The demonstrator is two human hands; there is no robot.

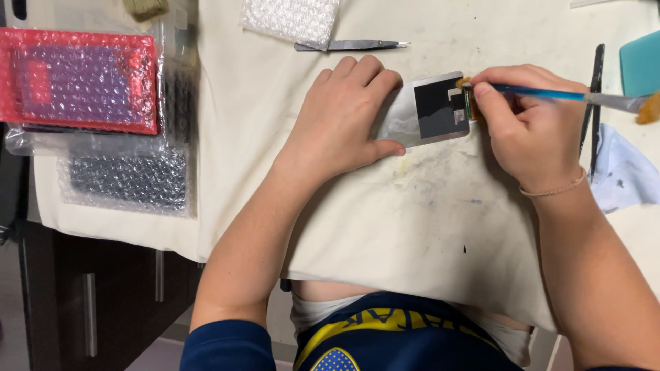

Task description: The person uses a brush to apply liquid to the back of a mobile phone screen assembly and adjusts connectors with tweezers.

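Observation:
My left hand (pixel 344 117) lies flat on a thin silver and black rectangular panel (pixel 433 108) and presses it onto the stained cream cloth (pixel 426 206). My right hand (pixel 529 117) grips a small paintbrush with a blue handle (pixel 543 93). The brush's handle end sits at the panel's right edge, where an orange flex strip shows beside my thumb; the bristle end points away to the right.
Metal tweezers (pixel 350 45) lie above my left hand, next to a bubble-wrap piece (pixel 292 19). At the left are a red bubble-wrapped packet (pixel 79 79) and a dark bubble-wrapped item (pixel 127 180). A black slim tool (pixel 595 103), a teal object (pixel 643 62) and a white cloth (pixel 625 175) lie right.

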